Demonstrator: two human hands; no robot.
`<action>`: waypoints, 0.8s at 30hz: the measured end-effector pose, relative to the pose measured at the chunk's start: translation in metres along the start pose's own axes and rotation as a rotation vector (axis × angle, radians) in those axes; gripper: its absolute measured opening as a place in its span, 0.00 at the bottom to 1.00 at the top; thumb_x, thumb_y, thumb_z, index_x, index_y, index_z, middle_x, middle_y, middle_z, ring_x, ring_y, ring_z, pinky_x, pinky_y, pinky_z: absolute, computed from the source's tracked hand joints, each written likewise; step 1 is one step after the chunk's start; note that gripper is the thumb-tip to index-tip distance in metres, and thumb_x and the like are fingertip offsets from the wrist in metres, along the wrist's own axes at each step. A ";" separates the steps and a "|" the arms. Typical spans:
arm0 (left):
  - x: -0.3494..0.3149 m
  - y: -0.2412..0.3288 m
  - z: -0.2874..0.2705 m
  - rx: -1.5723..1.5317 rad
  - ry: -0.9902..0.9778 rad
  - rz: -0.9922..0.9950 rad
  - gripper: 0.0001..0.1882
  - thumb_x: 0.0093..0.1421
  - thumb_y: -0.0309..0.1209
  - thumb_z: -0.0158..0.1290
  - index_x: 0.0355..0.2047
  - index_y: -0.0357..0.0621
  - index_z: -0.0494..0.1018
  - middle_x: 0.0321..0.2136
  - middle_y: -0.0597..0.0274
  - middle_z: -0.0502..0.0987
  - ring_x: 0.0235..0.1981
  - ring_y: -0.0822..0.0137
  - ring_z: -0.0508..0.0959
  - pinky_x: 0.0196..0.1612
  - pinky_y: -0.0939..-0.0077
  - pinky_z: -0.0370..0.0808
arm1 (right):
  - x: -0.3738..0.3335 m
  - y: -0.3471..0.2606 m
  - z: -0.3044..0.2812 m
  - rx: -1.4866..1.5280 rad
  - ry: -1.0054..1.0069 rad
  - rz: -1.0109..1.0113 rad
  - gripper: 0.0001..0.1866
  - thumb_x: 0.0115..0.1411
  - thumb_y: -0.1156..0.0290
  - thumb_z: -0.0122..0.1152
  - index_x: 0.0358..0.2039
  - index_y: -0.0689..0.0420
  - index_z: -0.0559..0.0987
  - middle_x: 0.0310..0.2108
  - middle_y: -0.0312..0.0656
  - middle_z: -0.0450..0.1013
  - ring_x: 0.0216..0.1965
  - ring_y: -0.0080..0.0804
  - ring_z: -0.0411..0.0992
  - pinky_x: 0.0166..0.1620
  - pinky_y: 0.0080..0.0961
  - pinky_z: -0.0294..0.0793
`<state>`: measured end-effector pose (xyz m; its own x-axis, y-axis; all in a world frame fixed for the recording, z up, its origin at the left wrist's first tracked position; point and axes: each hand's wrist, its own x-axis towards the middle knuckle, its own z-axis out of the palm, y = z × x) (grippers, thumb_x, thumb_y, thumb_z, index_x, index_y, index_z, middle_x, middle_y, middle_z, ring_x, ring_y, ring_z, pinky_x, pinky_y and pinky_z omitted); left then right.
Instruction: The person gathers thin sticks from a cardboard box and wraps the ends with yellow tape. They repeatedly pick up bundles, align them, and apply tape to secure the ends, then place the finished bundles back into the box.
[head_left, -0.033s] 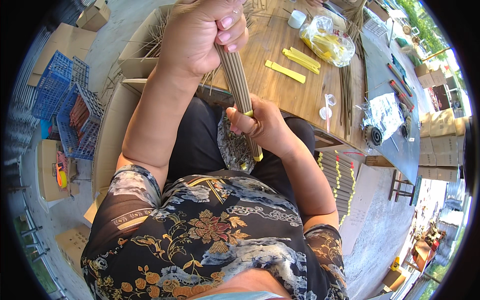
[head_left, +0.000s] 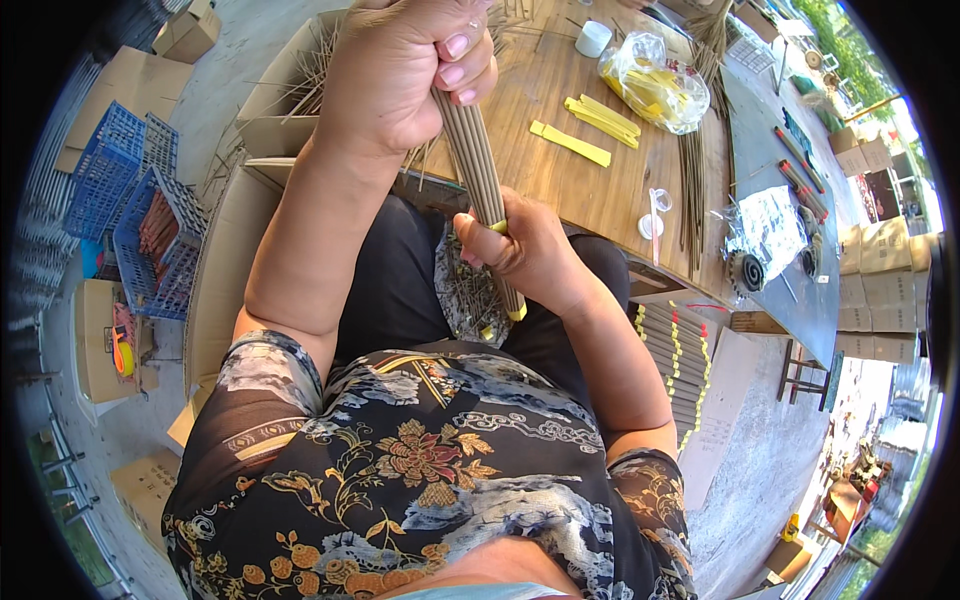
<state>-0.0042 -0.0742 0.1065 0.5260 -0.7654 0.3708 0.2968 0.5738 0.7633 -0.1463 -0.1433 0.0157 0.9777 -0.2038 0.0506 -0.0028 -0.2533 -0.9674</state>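
Hardly anything has moved since the earlier picture. Nearest, the bare right hand (head_left: 525, 250) grips a bundle of long, thin brown sticks (head_left: 468, 140) low down, by a bright yellow band (head_left: 498, 227). The bundle slants away, a bit left, into the closed bare left hand (head_left: 385, 80); its far end is hard to see. Flat yellow strips (head_left: 570, 143) lie past the right hand.

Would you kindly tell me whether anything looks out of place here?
Yes: loose sticks jut at odd angles from the carton at upper left, and stick bits lie scattered between the legs. Both look untidy next to the bundle, which the left hand and right hand hold with its sticks neatly aligned.
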 end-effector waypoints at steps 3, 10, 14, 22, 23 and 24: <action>-0.002 -0.002 0.007 0.052 0.089 0.025 0.10 0.58 0.30 0.48 0.39 0.40 0.68 0.09 0.74 0.59 0.06 0.80 0.59 0.10 0.84 0.60 | 0.002 0.000 0.002 -0.152 0.097 -0.019 0.14 0.55 0.63 0.53 0.27 0.62 0.69 0.17 0.51 0.67 0.22 0.43 0.70 0.29 0.31 0.68; 0.000 -0.010 0.016 0.162 0.308 0.088 0.14 0.56 0.31 0.52 0.39 0.35 0.67 0.10 0.71 0.61 0.07 0.79 0.60 0.10 0.84 0.59 | 0.007 0.006 0.012 -0.566 0.432 -0.079 0.12 0.51 0.64 0.57 0.26 0.60 0.69 0.17 0.50 0.70 0.22 0.48 0.71 0.28 0.37 0.70; 0.003 -0.018 0.022 0.280 0.410 0.181 0.17 0.55 0.30 0.53 0.40 0.31 0.66 0.11 0.69 0.62 0.07 0.79 0.60 0.10 0.84 0.59 | 0.015 0.017 0.018 -0.784 0.586 -0.039 0.13 0.49 0.64 0.59 0.25 0.60 0.68 0.17 0.45 0.71 0.23 0.45 0.72 0.29 0.36 0.71; 0.013 -0.025 0.004 0.298 0.429 0.180 0.18 0.56 0.30 0.52 0.43 0.31 0.65 0.12 0.70 0.62 0.07 0.79 0.60 0.10 0.84 0.59 | 0.005 0.015 -0.003 -0.673 0.411 -0.242 0.44 0.43 0.57 0.67 0.54 0.68 0.57 0.48 0.60 0.62 0.51 0.49 0.61 0.54 0.37 0.59; 0.011 -0.020 0.001 0.268 0.374 0.140 0.18 0.56 0.31 0.51 0.43 0.32 0.65 0.11 0.71 0.62 0.07 0.80 0.59 0.10 0.83 0.59 | 0.000 0.015 -0.013 -0.403 0.294 -0.186 0.47 0.40 0.57 0.70 0.54 0.68 0.57 0.47 0.60 0.63 0.51 0.50 0.62 0.53 0.36 0.60; 0.010 -0.015 0.000 0.187 0.272 0.093 0.17 0.57 0.31 0.50 0.44 0.34 0.65 0.11 0.72 0.61 0.06 0.80 0.59 0.10 0.83 0.59 | -0.003 0.003 -0.020 -0.215 0.152 -0.094 0.44 0.43 0.58 0.69 0.54 0.67 0.57 0.47 0.55 0.65 0.48 0.42 0.65 0.51 0.31 0.62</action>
<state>-0.0032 -0.0901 0.0989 0.7445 -0.5921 0.3085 0.0995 0.5553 0.8257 -0.1537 -0.1627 0.0172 0.9332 -0.3049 0.1903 0.0265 -0.4697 -0.8824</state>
